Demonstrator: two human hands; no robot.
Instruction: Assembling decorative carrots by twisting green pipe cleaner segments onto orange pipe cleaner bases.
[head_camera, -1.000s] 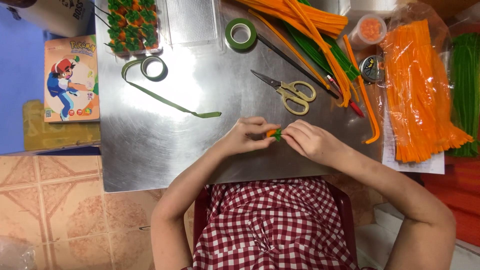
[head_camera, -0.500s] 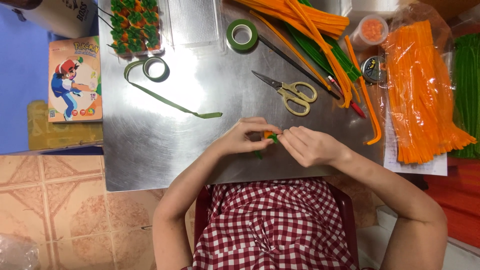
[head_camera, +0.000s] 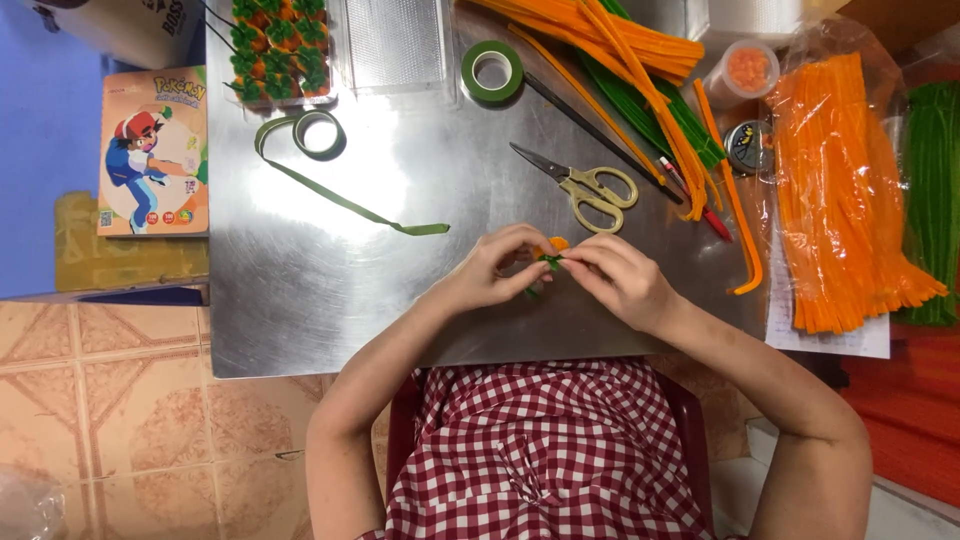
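At the far left of the frame a colourful cartoon booklet (head_camera: 153, 152) lies beside the metal surface (head_camera: 300, 290). Toward the upper left of that surface, a loosened roll of green tape (head_camera: 318, 133) trails a long strip down to the centre, below a clear tray of finished orange-and-green pieces (head_camera: 278, 45).

Just below the centre of the frame, the left hand (head_camera: 490, 272) has its fingertips closed on a small orange-and-green piece (head_camera: 551, 258), and the right hand (head_camera: 618, 280) pinches the same piece from the other side, so both hands meet around it just above the surface. Most of the piece is hidden by fingers.

To do this well, it seems best to keep one hand steady as an anchor while the other works the green part tightly around the orange, with short, firm turns and no slack.

Yellow-handled scissors (head_camera: 585, 187) lie just above the hands, and a second green tape roll (head_camera: 492, 71) sits higher up. On the right, orange fuzzy stems (head_camera: 840, 220) lie in a clear bag, with green ones (head_camera: 935, 200) at the edge.
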